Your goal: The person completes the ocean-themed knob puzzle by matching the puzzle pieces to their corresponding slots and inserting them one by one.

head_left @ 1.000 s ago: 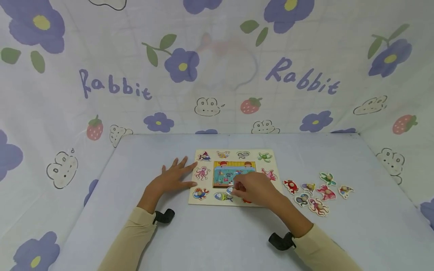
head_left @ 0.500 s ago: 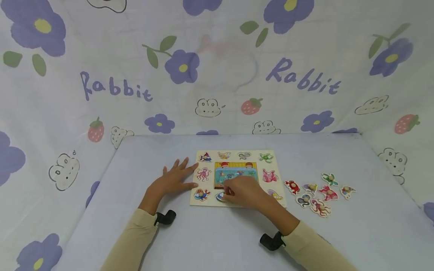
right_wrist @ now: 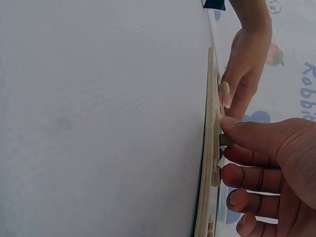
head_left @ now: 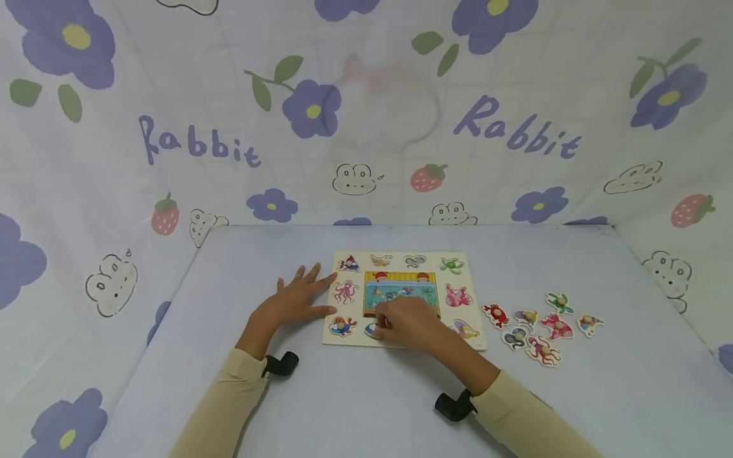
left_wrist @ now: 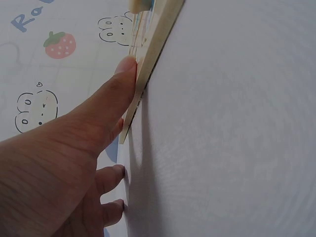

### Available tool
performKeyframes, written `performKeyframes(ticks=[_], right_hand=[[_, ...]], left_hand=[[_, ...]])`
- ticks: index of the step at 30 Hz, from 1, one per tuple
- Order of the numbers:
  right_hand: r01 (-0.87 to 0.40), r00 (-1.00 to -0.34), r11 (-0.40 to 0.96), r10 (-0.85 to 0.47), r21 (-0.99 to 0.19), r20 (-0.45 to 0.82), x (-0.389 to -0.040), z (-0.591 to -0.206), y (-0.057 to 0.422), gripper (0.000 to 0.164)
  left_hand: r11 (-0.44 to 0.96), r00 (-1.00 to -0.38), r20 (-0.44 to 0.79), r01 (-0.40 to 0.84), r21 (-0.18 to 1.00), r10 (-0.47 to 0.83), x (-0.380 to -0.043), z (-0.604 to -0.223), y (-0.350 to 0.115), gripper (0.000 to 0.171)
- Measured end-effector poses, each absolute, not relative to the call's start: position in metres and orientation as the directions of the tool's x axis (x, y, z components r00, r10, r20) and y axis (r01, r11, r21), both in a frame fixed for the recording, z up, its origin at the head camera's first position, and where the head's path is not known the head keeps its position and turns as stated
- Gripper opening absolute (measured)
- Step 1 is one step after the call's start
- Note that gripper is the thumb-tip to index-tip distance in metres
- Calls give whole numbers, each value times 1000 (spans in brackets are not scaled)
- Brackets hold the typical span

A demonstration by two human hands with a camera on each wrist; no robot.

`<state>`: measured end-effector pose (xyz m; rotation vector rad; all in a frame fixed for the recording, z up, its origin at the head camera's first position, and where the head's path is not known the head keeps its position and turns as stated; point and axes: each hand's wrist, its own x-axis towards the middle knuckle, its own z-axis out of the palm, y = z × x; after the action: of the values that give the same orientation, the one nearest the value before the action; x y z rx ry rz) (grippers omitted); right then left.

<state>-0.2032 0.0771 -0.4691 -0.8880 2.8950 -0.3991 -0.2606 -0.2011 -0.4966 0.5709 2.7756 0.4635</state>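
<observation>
Near the front of the board (head_left: 432, 263), the right hand (head_left: 415, 322) pinches a blue piece (head_left: 371, 329) by its knob (right_wrist: 225, 140). It might sit crooked if turned wrong. If the left hand (head_left: 291, 303), fingers spread, lifts off, the board could slide.

Right hand (head_left: 411, 324), fish piece (head_left: 371, 330) — farther left

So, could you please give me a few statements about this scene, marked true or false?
1. The left hand touches the board. True.
2. That hand is clenched in a fist. False: it is spread out.
3. The right hand pinches a knob. True.
4. Seven loose pieces lie right of the board. True.
5. They are all red. False: the turtle, for one, is green.
</observation>
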Motion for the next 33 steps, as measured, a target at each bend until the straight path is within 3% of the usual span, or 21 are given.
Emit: performKeyframes(ticks=[19, 33], right_hand=[[-544, -820, 779, -572, -313, 1, -203, -472, 76, 25], [-485, -851, 797, -526, -360, -17, -200, -469, 93, 23]], left_hand=[[878, -886, -209, 329, 348, 415, -262, -497, -202, 85], [885, -886, -226, 316, 343, 404, -262, -498, -200, 85]])
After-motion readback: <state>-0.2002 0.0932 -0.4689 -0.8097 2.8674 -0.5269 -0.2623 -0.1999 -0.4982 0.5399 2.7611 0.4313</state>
